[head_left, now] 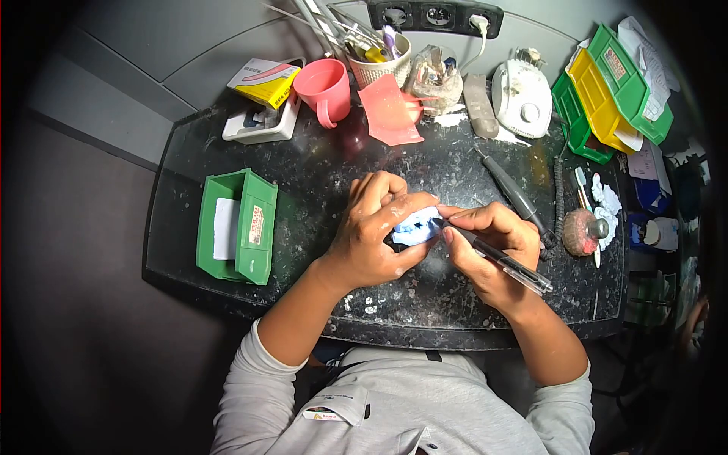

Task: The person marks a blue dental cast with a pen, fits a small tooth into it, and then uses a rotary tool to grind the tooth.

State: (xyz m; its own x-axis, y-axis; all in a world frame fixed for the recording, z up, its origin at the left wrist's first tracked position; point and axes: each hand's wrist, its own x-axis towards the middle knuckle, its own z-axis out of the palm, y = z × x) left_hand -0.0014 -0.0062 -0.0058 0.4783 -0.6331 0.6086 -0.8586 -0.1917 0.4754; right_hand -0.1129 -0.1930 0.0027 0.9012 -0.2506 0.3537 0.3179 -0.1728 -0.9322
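My left hand (373,231) is wrapped round a small pale blue and white dental cast (415,229) above the middle of the bench. Dark spots show on the cast's upper face, and its underside is hidden by my fingers. In my right hand (497,250) is a pen (509,265) with a clear barrel and a dark grip. Its point rests right at the cast's right side, and its back end points down to the right. The fingertips of both hands nearly meet at the cast.
On the left stands a green bin (258,235) with paper inside. Along the back are a pink mug (324,87), a pink wax sheet (389,110) and a white control unit (523,98). A grey handpiece (516,189) lies right of my hands, near a glass bottle (582,232).
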